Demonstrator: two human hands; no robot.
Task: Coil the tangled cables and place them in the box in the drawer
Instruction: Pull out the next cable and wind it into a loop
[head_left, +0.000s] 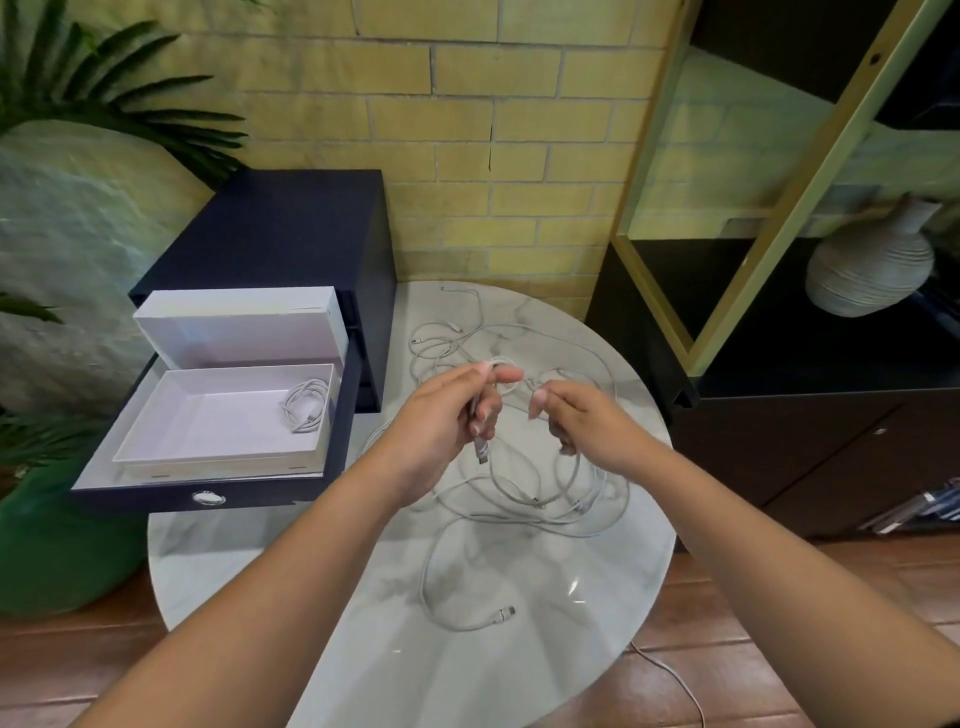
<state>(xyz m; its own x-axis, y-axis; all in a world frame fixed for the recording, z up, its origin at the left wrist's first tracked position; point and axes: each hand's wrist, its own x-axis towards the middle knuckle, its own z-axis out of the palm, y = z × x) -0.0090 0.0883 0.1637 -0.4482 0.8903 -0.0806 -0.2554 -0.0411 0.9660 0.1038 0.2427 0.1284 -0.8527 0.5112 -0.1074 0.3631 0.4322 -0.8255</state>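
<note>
Head view: both hands are raised over the round marble bench (467, 675), working one white cable out of a heap.
Left hand (447, 415): fingers curled round a turn or two of the held cable (500, 364), thumb and forefinger pinching it at the top. Its plug (482, 451) hangs below the palm.
Right hand (582, 421): just beside the left, fingers curled, pinching a strand that seems to be the running length of the same cable. Motion blur leaves that unsure.
Tangled cables (550, 499): spread on the bench beneath and beyond the hands, many loops crossing. One plugged end lies apart near the front edge.
Coiled cable (306, 405): one finished bundle lies in the right rear corner of the box.
Box (218, 460): white and open, sitting in the pulled-out drawer (156, 491) to the left of the bench, with its lid (239, 332) propped behind it.
Step in hand: winding, by my reading. A second cable is being looped onto the left hand, and the coil looks barely begun.
Next move: the right hand should feed slack round the left in even turns. Where the strand dives under other loops, it needs freeing first rather than tugging.
Risk: pulling hard could tighten the knot or drag the heap off the bench.
</note>
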